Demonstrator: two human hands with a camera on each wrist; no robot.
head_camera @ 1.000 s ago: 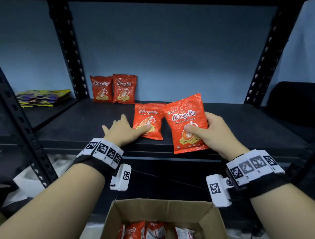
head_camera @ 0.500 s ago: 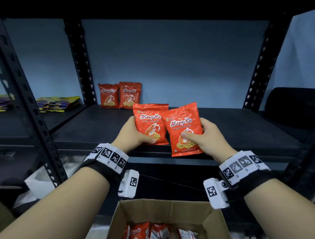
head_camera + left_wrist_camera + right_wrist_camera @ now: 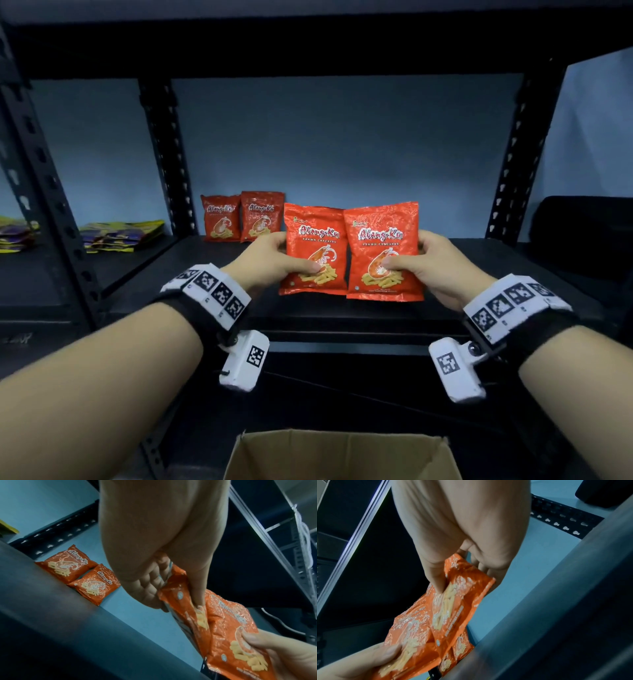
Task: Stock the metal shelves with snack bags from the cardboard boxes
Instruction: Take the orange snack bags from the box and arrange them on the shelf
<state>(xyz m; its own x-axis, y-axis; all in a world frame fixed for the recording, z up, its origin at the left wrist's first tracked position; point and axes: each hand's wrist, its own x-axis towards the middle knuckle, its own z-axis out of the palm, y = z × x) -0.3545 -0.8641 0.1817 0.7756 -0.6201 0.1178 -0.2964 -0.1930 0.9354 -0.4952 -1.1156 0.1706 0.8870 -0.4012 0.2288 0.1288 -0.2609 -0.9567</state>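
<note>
Two red prawn-cracker bags are held upright side by side over the black metal shelf (image 3: 342, 318). My left hand (image 3: 274, 260) pinches the left bag (image 3: 313, 240), thumb on its front and fingers behind; the wrist view shows the same grip on that left bag (image 3: 187, 608). My right hand (image 3: 424, 263) pinches the right bag (image 3: 382, 246) the same way, also seen from the wrist on the right bag (image 3: 453, 601). Two more red bags (image 3: 241, 217) stand against the back wall at the shelf's left. The cardboard box (image 3: 339, 455) sits open below.
Black perforated uprights (image 3: 168, 154) frame the shelf bay; another upright (image 3: 513, 154) stands at the right. A pile of yellow-purple packets (image 3: 120, 234) lies on the neighbouring shelf to the left. An upper shelf (image 3: 308, 44) hangs overhead. A dark object (image 3: 582, 233) sits at the far right.
Both bags have been raised from lying near the shelf's front edge to upright and squared side by side. My left hand went from resting flat on its bag to pinching it.
</note>
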